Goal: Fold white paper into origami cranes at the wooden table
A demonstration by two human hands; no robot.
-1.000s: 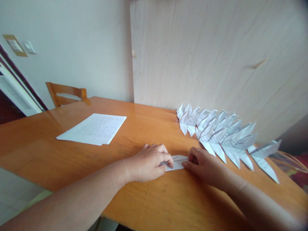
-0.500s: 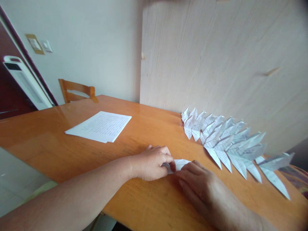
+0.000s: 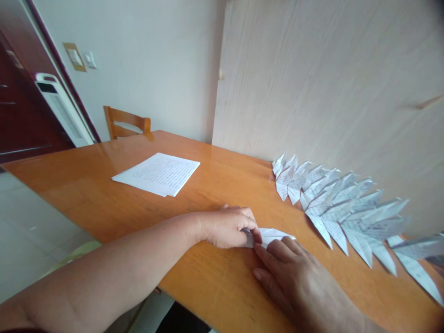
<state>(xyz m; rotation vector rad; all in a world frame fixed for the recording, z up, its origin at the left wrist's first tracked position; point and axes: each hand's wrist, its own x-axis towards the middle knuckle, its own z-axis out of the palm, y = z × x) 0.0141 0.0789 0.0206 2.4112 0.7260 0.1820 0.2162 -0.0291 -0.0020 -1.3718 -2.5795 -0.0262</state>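
A folded piece of white paper [image 3: 272, 235] lies on the wooden table, partly covered by both hands. My left hand [image 3: 234, 227] is closed on its left end, index finger bent down onto the paper. On the near right edge rests my right hand [image 3: 294, 273], palm down. Its fingers stretch over the paper and press on it, while the thumb sits apart on the tabletop. The fingertips of the two hands almost meet. Part of the paper's near side is hidden beneath the fingers.
Overlapping rows of folded paper pieces [image 3: 347, 201] stand to the right. A stack of written sheets [image 3: 157, 175] lies at the back left of the table [image 3: 222, 180]. A wooden chair [image 3: 128, 124] stands beyond it, and a pale wooden panel [image 3: 312, 83] rises behind the table.
The view has swung left, so everything sits further right in the picture. My right thumb has spread away from the fingers. Both hands stay at the folded paper.
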